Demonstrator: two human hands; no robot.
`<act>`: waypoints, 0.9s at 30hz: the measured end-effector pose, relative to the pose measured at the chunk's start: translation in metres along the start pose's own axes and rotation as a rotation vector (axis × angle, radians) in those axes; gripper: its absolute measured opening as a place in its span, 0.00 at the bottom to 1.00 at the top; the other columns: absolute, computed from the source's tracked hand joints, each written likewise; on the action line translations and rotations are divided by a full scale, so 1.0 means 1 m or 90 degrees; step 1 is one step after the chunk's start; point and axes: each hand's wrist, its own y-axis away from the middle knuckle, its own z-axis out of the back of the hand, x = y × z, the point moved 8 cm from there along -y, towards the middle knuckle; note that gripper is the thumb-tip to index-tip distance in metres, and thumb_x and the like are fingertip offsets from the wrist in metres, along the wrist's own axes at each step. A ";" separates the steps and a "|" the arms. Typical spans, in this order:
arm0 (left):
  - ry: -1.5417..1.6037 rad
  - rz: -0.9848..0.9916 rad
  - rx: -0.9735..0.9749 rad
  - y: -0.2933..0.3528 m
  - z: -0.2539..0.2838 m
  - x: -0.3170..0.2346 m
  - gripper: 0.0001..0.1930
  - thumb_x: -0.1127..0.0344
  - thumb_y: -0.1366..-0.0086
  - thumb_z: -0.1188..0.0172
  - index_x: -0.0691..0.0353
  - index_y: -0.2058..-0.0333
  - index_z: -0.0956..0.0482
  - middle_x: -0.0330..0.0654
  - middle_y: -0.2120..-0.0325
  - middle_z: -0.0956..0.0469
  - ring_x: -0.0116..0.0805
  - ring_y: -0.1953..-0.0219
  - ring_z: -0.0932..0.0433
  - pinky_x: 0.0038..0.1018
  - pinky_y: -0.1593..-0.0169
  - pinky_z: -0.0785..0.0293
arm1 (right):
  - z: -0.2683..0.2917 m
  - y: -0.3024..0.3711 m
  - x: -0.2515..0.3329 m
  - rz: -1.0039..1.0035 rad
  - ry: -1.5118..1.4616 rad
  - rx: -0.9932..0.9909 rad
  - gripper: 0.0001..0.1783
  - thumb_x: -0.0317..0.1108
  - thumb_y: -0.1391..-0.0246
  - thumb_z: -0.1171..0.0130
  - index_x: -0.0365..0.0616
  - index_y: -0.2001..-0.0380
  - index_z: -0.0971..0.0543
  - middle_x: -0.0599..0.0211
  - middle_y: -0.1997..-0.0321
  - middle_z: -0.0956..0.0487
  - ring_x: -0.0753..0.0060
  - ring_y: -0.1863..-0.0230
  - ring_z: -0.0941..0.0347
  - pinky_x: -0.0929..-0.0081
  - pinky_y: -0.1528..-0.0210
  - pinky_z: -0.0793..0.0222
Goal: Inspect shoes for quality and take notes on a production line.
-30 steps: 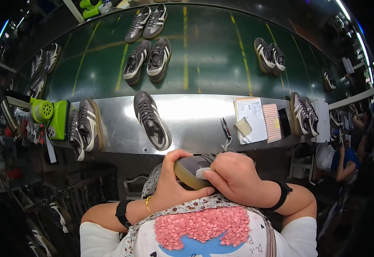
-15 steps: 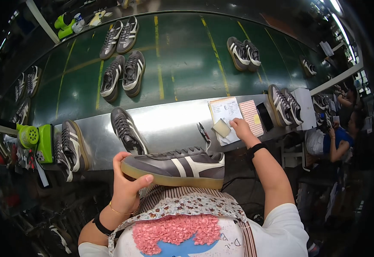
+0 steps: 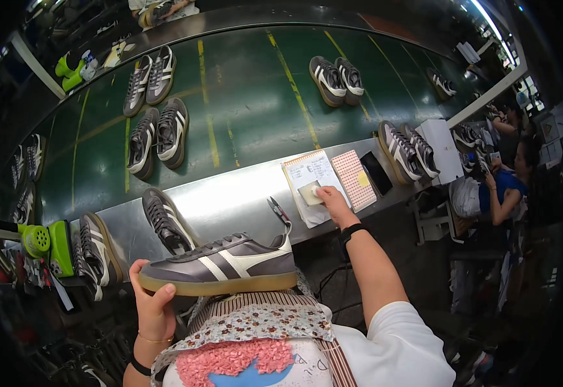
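My left hand [image 3: 153,304] grips a dark grey sneaker [image 3: 236,263] by its toe, thumb along the gum-coloured sole. The sneaker lies level on its side edge-on to me, white stripes facing me, heel to the right. With its fingertips, my right hand [image 3: 334,203] pinches a pale beige sponge-like block [image 3: 310,193] over an open spiral notebook [image 3: 313,166]. Thread snips [image 3: 279,211] rest between notebook and sneaker. Another grey sneaker [image 3: 165,221] stands on the metal ledge beyond my left hand.
Pairs of sneakers stand on the green conveyor [image 3: 242,103] behind the metal ledge [image 3: 223,197]. Right of the notebook are a red-patterned notebook [image 3: 352,177], a dark phone [image 3: 376,172] and another pair [image 3: 407,151]. A bright green device [image 3: 61,248] sits left. A co-worker [image 3: 504,190] sits far right.
My right hand has closed its fingertips on the beige block, which it was only reaching beside before. The sneaker stays in my left hand. The whole view has shifted and tilted slightly.
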 end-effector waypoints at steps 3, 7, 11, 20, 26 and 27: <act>-0.006 -0.001 -0.011 0.001 0.004 -0.001 0.35 0.69 0.52 0.38 0.53 0.46 0.47 0.42 0.58 0.35 0.36 0.54 0.33 0.33 0.49 0.34 | 0.047 -0.001 -0.029 -0.043 -0.151 -0.146 0.14 0.37 0.50 0.43 0.33 0.69 0.24 0.62 0.62 0.31 0.68 0.60 0.34 0.75 0.57 0.38; 0.004 -0.002 -0.016 0.002 -0.001 -0.003 0.35 0.69 0.53 0.38 0.53 0.47 0.47 0.41 0.58 0.35 0.36 0.54 0.32 0.33 0.49 0.34 | 0.059 0.009 -0.027 0.056 0.048 -0.150 0.15 0.37 0.50 0.43 0.33 0.70 0.24 0.62 0.60 0.30 0.68 0.57 0.34 0.76 0.54 0.39; -0.001 -0.008 -0.015 0.001 -0.004 -0.005 0.35 0.70 0.53 0.39 0.53 0.47 0.46 0.41 0.58 0.35 0.36 0.54 0.32 0.32 0.49 0.33 | 0.022 0.021 -0.017 0.026 0.035 0.043 0.16 0.38 0.48 0.45 0.32 0.70 0.24 0.62 0.57 0.29 0.70 0.56 0.33 0.78 0.52 0.40; 0.036 0.003 -0.029 0.001 -0.015 -0.009 0.35 0.73 0.56 0.37 0.55 0.49 0.45 0.40 0.61 0.33 0.32 0.57 0.33 0.28 0.50 0.37 | 0.004 0.026 -0.011 0.066 0.250 0.076 0.13 0.38 0.51 0.44 0.38 0.70 0.22 0.64 0.63 0.27 0.65 0.60 0.32 0.72 0.55 0.38; 0.072 -0.001 -0.022 -0.008 -0.013 -0.004 0.34 0.75 0.56 0.38 0.55 0.50 0.44 0.40 0.62 0.33 0.33 0.57 0.33 0.28 0.50 0.37 | -0.014 0.043 0.041 0.248 0.651 -0.075 0.10 0.39 0.56 0.42 0.43 0.74 0.22 0.62 0.63 0.28 0.58 0.59 0.33 0.64 0.58 0.37; 0.098 0.009 -0.021 -0.012 -0.012 -0.001 0.34 0.75 0.56 0.39 0.55 0.50 0.44 0.40 0.62 0.33 0.33 0.57 0.32 0.29 0.50 0.36 | -0.013 0.041 0.040 0.228 0.675 -0.077 0.11 0.39 0.56 0.41 0.43 0.76 0.22 0.61 0.63 0.28 0.58 0.59 0.33 0.65 0.60 0.36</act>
